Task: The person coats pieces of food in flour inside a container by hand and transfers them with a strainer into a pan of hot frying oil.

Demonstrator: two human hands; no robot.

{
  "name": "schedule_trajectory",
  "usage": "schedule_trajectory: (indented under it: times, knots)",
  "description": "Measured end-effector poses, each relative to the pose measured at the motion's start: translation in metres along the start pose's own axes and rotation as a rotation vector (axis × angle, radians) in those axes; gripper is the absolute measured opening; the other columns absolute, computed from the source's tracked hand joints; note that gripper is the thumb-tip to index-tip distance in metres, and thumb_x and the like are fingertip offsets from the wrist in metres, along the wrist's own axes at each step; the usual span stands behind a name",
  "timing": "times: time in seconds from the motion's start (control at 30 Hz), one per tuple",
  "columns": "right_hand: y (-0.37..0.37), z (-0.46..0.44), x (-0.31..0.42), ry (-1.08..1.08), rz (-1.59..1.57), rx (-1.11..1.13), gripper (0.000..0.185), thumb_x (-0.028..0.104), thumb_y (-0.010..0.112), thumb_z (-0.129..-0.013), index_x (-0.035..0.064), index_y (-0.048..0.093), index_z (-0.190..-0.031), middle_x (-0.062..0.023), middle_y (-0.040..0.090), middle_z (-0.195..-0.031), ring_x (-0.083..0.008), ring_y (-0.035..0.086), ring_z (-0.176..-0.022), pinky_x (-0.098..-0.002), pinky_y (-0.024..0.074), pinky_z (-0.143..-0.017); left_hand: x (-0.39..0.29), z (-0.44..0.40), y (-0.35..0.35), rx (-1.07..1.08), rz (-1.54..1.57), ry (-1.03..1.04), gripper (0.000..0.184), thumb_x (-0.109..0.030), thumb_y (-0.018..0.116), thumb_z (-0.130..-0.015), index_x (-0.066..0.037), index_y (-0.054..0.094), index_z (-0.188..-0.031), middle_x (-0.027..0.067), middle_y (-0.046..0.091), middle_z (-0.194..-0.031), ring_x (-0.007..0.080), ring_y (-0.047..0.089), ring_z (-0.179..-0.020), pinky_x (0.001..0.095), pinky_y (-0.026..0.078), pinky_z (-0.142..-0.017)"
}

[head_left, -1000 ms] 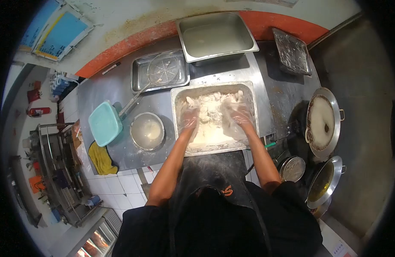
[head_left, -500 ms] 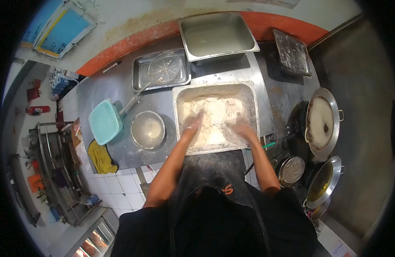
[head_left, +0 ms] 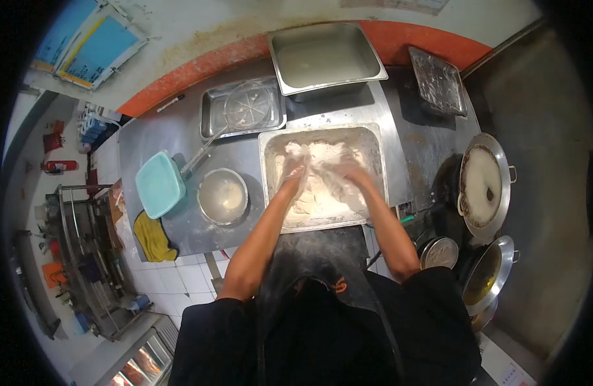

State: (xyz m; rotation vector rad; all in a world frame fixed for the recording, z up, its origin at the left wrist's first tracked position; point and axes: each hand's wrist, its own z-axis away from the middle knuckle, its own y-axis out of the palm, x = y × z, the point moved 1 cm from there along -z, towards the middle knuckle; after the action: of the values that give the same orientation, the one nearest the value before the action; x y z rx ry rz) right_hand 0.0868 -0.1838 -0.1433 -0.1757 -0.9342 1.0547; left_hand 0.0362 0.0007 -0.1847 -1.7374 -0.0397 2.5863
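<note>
A rectangular metal pan (head_left: 382, 193) at the front of the steel table holds pale flour (head_left: 322, 204) with floury lumps along its far part. My left hand (head_left: 295, 168), in a clear plastic glove, is in the left half of the pan, touching the floury pieces. My right hand (head_left: 348, 170), also gloved, is right of centre over the flour and blurred by motion. The fingers of both hands are smeared or hidden by gloves and flour, so their grip does not show.
Left of the pan are a round metal bowl (head_left: 213, 214), a teal container (head_left: 160, 185) and a yellow cloth (head_left: 153, 238). Behind are a tray with a wire strainer (head_left: 248, 106) and a deep liquid-filled pan (head_left: 283, 80). Two woks (head_left: 481, 182) (head_left: 489, 275) stand right.
Both hands have moved farther into the pan and closer together since half a second ago. The floury lumps beneath them have shifted.
</note>
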Motion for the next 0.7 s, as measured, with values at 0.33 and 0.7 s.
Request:
schedule_trajectory:
  times: [0.33, 0.7]
  knots:
    - [0.011, 0.045, -0.043, -0.034, -0.188, -0.02, 0.06, 0.046, 0.048, -0.087, 0.006, 0.047, -0.132, -0.0182, 0.046, -0.135, -0.0329, 0.038, -0.127, -0.0361, 0.0245, -0.11, 0.046, 0.025, -0.023, 0.017, -0.818, 0.149, 0.038, -0.03, 0.039, -0.099, -0.006, 0.056, -0.124, 0.0167, 0.063, -0.107, 0.0238, 0.058, -0.099, 0.0349, 0.043, -0.088]
    - [0.033, -0.018, -0.069, -0.236, -0.086, -0.281, 0.056, 0.041, 0.051, -0.087, -0.0025, 0.053, -0.123, -0.0238, 0.055, -0.123, -0.0331, 0.05, -0.117, -0.0381, 0.0352, -0.103, -0.049, 0.023, 0.017, 0.146, 0.258, -0.358, 0.072, -0.053, 0.033, -0.095, 0.003, 0.032, -0.139, 0.0187, 0.036, -0.142, 0.0248, 0.035, -0.13, 0.0325, 0.025, -0.108]
